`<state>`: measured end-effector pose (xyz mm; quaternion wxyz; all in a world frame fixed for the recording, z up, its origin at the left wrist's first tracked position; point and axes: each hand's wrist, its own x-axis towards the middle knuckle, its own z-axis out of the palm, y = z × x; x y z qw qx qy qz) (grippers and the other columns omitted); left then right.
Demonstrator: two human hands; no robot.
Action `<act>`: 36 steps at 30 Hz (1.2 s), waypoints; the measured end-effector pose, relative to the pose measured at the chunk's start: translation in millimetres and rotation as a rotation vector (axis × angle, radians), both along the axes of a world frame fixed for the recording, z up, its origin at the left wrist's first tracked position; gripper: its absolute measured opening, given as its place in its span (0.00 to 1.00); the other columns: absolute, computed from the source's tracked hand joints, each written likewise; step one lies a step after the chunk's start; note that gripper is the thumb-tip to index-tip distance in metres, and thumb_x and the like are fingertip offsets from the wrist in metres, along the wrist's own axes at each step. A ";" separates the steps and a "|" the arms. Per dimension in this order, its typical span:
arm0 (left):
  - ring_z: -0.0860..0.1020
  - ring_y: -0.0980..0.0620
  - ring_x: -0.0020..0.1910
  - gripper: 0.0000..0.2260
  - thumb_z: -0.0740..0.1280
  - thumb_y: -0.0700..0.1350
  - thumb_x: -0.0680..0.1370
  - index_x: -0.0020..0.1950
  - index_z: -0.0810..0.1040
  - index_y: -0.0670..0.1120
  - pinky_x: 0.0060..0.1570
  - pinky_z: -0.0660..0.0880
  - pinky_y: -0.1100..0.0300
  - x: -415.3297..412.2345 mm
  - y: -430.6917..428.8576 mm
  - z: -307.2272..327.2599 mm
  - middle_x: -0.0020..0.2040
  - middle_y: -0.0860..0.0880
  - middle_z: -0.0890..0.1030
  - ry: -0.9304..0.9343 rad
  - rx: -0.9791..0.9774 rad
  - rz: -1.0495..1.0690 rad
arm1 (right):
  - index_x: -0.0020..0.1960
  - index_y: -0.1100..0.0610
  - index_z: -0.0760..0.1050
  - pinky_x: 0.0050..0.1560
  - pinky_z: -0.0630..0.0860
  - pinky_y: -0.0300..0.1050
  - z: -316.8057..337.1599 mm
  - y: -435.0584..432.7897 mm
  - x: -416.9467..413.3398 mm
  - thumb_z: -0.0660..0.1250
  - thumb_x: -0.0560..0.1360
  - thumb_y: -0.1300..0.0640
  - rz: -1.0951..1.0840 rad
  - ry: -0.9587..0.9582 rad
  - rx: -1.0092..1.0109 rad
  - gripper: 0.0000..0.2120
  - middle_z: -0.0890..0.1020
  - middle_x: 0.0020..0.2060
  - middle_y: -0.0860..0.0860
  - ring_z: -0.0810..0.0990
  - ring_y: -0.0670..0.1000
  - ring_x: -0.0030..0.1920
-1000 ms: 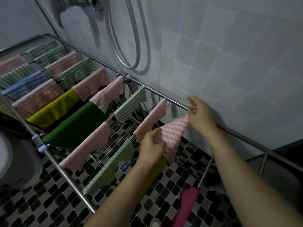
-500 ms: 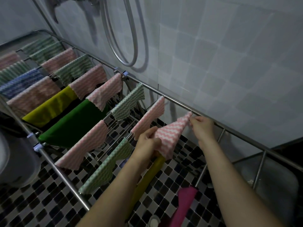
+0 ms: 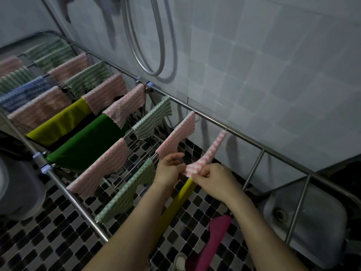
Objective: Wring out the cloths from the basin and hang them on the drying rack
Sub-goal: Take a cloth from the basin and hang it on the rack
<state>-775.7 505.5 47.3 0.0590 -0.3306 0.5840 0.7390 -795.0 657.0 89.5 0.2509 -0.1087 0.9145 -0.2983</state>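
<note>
Wall [image 3: 273,65]: pale square tiles, dimly lit, shadowed. Floor [image 3: 58,237]: small mosaic tiles in black, grey and white. Shower hose [image 3: 150,45]: metal, looped against the wall. Steel sink [image 3: 304,222]: lower right, with round drain [image 3: 280,214].

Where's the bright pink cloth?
In the head view, the bright pink cloth hangs low at the bottom, right of centre, beside the yellow cloth and under the right hand.
</note>
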 end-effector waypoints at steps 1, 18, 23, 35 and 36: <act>0.79 0.52 0.42 0.12 0.67 0.31 0.75 0.50 0.80 0.47 0.37 0.76 0.65 1.3 -0.2 -1.6 0.48 0.46 0.80 -0.015 -0.159 -0.075 | 0.32 0.55 0.75 0.32 0.73 0.47 -1.2 0.5 -0.2 0.65 0.74 0.42 -0.008 0.018 0.010 0.19 0.77 0.28 0.52 0.75 0.49 0.30; 0.79 0.57 0.43 0.09 0.61 0.51 0.80 0.55 0.80 0.52 0.43 0.77 0.58 49.2 13.1 37.5 0.46 0.54 0.83 0.231 -0.800 -0.578 | 0.70 0.54 0.69 0.61 0.74 0.50 -9.3 -3.9 12.6 0.63 0.76 0.51 0.060 0.529 0.224 0.23 0.68 0.69 0.54 0.63 0.54 0.68; 0.77 0.53 0.45 0.10 0.66 0.52 0.77 0.56 0.78 0.51 0.44 0.76 0.56 84.8 -21.2 53.1 0.50 0.52 0.81 0.045 -1.060 -0.758 | 0.66 0.50 0.76 0.62 0.73 0.56 -4.1 -8.0 25.4 0.66 0.75 0.58 0.285 0.616 0.102 0.19 0.71 0.67 0.53 0.66 0.56 0.68; 0.80 0.50 0.48 0.18 0.72 0.47 0.71 0.61 0.79 0.51 0.49 0.79 0.52 160.7 -49.6 49.6 0.50 0.51 0.82 -0.105 -1.178 -1.018 | 0.60 0.51 0.80 0.57 0.70 0.49 2.4 -39.9 53.0 0.61 0.80 0.56 0.839 0.447 0.229 0.13 0.77 0.57 0.50 0.70 0.53 0.56; 0.80 0.50 0.48 0.17 0.72 0.47 0.72 0.61 0.79 0.51 0.49 0.79 0.52 162.8 -50.0 50.7 0.50 0.50 0.82 -0.094 -1.183 -1.009 | 0.60 0.51 0.80 0.57 0.70 0.50 6.0 -42.9 53.1 0.61 0.79 0.56 0.845 0.427 0.266 0.13 0.77 0.57 0.49 0.70 0.53 0.56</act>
